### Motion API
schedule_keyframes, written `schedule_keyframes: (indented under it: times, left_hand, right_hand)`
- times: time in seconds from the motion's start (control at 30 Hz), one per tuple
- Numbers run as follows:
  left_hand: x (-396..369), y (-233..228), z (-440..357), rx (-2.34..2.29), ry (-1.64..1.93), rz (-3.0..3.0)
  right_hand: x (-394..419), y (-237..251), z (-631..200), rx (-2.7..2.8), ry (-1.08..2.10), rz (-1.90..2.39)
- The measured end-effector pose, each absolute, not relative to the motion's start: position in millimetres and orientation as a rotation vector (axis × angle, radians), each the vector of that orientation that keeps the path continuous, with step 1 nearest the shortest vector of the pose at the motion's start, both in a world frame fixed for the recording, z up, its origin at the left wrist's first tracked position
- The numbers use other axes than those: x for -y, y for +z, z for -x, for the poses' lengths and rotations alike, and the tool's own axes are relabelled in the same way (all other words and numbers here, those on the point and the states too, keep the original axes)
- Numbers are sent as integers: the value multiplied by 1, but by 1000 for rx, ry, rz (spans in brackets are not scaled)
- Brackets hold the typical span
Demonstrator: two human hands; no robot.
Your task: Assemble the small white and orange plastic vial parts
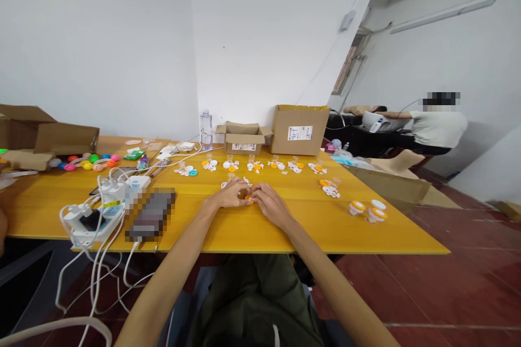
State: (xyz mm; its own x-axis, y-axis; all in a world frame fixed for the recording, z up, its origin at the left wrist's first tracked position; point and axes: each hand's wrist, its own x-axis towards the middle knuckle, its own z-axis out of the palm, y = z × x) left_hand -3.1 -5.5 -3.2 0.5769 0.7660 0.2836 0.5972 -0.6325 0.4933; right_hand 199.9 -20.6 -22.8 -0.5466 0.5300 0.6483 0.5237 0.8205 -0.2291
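Observation:
On the wooden table in front of me, my left hand [234,194] and my right hand [269,203] meet at a small orange plastic part [249,201]. The fingers of both hands are closed in on it, and they hide most of its shape. White plastic pieces [246,180] lie just beyond my fingertips, and more white bits show beside my left hand. Farther back runs a row of small piles of white and orange plastic parts [255,166], with clear little cups [251,159] among them. One pile on the left has a turquoise disc [193,172].
To the right stand clear cups with orange-and-white tops [357,206]. A small open carton [244,140], a larger box [300,130] and a clear bottle [206,130] are by the wall. Left are a phone [150,214], power strips with cables [109,211] and coloured balls [87,164]. A person [435,127] sits far right.

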Motion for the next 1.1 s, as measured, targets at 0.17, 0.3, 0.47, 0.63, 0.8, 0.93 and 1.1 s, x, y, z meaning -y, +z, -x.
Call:
schedule_keyframes:
  times: [0.17, 0.3, 0.47, 0.63, 0.8, 0.93, 1.1]
  left_hand:
    - [7, 0, 3, -1104, 696, -2469]
    - [7, 0, 4, -1106, 692, -2454]
    - [7, -1, 4, -1098, 714, -2443]
    - [8, 0, 3, -1107, 708, -2437]
    - [8, 0, 3, -1098, 706, -2441]
    - [8, -1, 4, -1096, 711, -2435]
    - [8, -1, 3, -1100, 717, -2437]
  right_hand:
    - [20, -23, -200, 2266, 0, 768]
    - [19, -22, -200, 2274, 0, 785]
    - [19, -23, -200, 2268, 28, 792]
    - [19, -24, -200, 2260, 26, 801]
    - [19, -23, -200, 2266, 31, 805]
    - [18, -25, -200, 2268, 21, 815]
    - [18, -27, -199, 2259, 27, 806]
